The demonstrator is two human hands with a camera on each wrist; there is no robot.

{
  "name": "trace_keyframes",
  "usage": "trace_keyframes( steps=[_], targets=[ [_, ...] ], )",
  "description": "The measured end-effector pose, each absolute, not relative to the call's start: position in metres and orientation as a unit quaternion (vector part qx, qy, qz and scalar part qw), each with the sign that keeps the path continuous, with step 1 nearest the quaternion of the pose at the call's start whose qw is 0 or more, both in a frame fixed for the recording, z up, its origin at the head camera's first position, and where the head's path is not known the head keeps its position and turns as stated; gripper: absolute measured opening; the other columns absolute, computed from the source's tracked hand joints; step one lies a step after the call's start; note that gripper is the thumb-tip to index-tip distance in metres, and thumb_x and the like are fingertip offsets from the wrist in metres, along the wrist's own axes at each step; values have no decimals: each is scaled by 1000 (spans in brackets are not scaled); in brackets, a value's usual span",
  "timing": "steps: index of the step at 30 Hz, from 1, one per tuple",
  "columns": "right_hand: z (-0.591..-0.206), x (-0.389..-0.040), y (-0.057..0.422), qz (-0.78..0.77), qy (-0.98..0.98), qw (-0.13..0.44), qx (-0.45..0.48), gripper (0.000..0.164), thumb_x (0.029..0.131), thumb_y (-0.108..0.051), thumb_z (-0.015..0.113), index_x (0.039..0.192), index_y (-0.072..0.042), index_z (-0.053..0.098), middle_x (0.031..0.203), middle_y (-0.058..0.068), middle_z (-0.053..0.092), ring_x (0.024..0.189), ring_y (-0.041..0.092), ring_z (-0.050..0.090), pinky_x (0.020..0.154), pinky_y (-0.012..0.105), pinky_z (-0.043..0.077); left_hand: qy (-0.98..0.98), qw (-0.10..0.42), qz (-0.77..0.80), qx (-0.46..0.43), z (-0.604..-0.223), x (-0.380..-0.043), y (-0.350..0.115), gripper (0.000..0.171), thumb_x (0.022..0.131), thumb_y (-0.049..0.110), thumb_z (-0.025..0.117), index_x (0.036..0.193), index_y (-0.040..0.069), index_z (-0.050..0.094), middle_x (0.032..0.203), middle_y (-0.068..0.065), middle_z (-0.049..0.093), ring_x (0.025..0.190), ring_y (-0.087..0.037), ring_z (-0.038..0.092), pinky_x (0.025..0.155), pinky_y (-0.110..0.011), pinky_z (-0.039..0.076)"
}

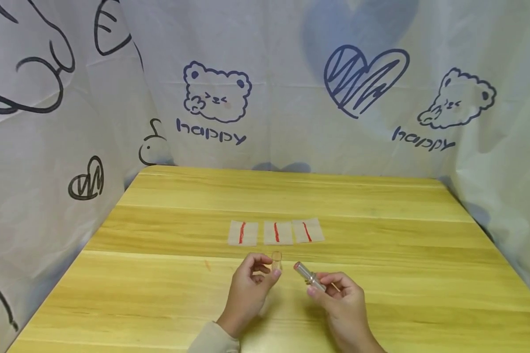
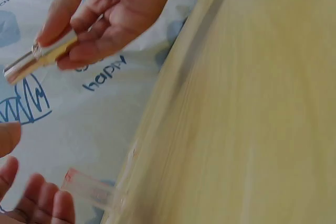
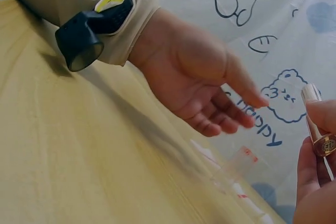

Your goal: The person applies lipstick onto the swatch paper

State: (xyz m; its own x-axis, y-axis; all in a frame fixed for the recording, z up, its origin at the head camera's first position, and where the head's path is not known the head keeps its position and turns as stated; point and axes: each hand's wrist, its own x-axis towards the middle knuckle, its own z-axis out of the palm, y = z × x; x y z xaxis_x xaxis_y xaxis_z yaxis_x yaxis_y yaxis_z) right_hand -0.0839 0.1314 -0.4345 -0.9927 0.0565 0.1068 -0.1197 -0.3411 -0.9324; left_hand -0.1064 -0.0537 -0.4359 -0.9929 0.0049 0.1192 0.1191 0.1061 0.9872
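My right hand (image 1: 346, 299) pinches a silver lipstick (image 1: 309, 275) between thumb and fingers. The tube slants up and to the left, with a reddish tip at its far end. A clear cap (image 1: 277, 260), tinted red at its top, stands on the table in front of my left hand (image 1: 249, 289). The right wrist view shows a gap between this cap (image 3: 239, 166) and the loosely bent fingers of the left hand (image 3: 197, 82), which hold nothing. Beyond the hands lie three pale paper pieces (image 1: 278, 233) in a row, each with a red stroke.
The wooden table (image 1: 380, 235) spreads out around the hands. White cloth (image 1: 282, 122) with drawn bears, hearts and "happy" lettering hangs behind and at the sides. A faint orange smear (image 1: 207, 265) marks the tabletop left of the hands.
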Motion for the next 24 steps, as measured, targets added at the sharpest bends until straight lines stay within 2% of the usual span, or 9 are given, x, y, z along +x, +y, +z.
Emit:
trace_keyframes(
  steps=[4, 8, 13, 19, 24],
  targets=[
    [-431, -83, 134, 829, -556, 52, 26, 26, 75, 20, 69, 85, -2, 60, 99, 9, 64, 88, 18, 68, 78, 27, 56, -765, 40, -641, -53, -438, -108, -57, 41, 90, 21, 71, 123, 2, 56, 123, -15, 55, 110, -30, 53, 90, -39, 50],
    [-431, -83, 135, 841, -537, 48, 46, 26, 77, 20, 66, 86, -3, 61, 100, 8, 64, 88, 17, 68, 78, 25, 55, -780, 35, -621, -68, -441, -112, -59, 51, 88, 18, 73, 132, 3, 51, 133, -16, 51, 119, -35, 51, 96, -48, 46],
    [-429, -84, 136, 844, -532, 46, 46, 26, 78, 20, 65, 86, -4, 60, 101, 7, 63, 88, 17, 68, 78, 24, 55, -791, 27, -607, -69, -443, -125, -60, 63, 85, 9, 75, 138, -2, 42, 139, -19, 48, 125, -35, 48, 100, -44, 44],
    [-430, -81, 136, 847, -528, 37, 39, 26, 78, 18, 67, 87, -5, 60, 101, 7, 62, 89, 16, 67, 81, 26, 55, -800, 1, -598, -53, -446, -130, -60, 71, 82, 7, 77, 140, -4, 38, 138, -20, 48, 125, -35, 50, 100, -39, 45],
    [-429, -82, 135, 847, -528, 41, 42, 25, 77, 18, 68, 87, -4, 60, 101, 8, 62, 89, 17, 67, 81, 27, 55, -810, 33, -583, -52, -444, -135, -57, 68, 81, 0, 76, 139, -5, 40, 132, -20, 54, 120, -33, 54, 97, -34, 47]
  ],
)
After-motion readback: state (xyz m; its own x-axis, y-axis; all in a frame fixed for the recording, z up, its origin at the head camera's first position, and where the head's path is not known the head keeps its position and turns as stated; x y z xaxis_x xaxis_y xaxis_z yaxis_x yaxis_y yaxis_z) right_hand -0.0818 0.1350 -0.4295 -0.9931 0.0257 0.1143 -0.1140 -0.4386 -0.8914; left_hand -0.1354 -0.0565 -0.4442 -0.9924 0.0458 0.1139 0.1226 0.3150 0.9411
